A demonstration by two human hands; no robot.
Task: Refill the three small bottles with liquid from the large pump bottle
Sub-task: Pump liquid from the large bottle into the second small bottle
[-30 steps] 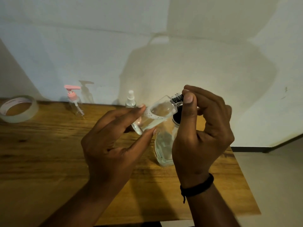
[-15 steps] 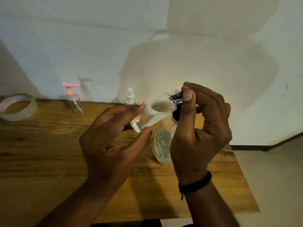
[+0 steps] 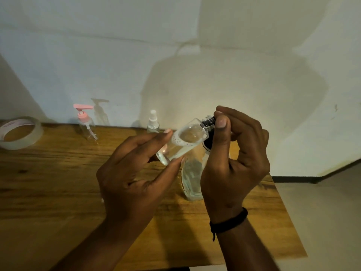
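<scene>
My left hand [image 3: 134, 173] holds a small clear bottle [image 3: 185, 142] tilted on its side above the table, fingers and thumb pinching its lower body. Liquid lies inside it. My right hand [image 3: 234, 159] pinches the black cap [image 3: 208, 120] at the bottle's neck. Behind and below the hands stands the large clear bottle [image 3: 192, 178] on the table, partly hidden by my right hand. A small bottle with a pink pump [image 3: 86, 122] stands at the back left. A small bottle with a white spray top [image 3: 153, 122] stands at the back centre.
A roll of clear tape [image 3: 19, 133] lies at the table's back left. The wooden table [image 3: 48, 182] ends on the right, with floor [image 3: 322, 222] beyond. A white wall rises right behind the table.
Both hands with the small tilted bottle have shifted slightly; the liquid inside has moved a little. The right fingers stay on the black cap.
</scene>
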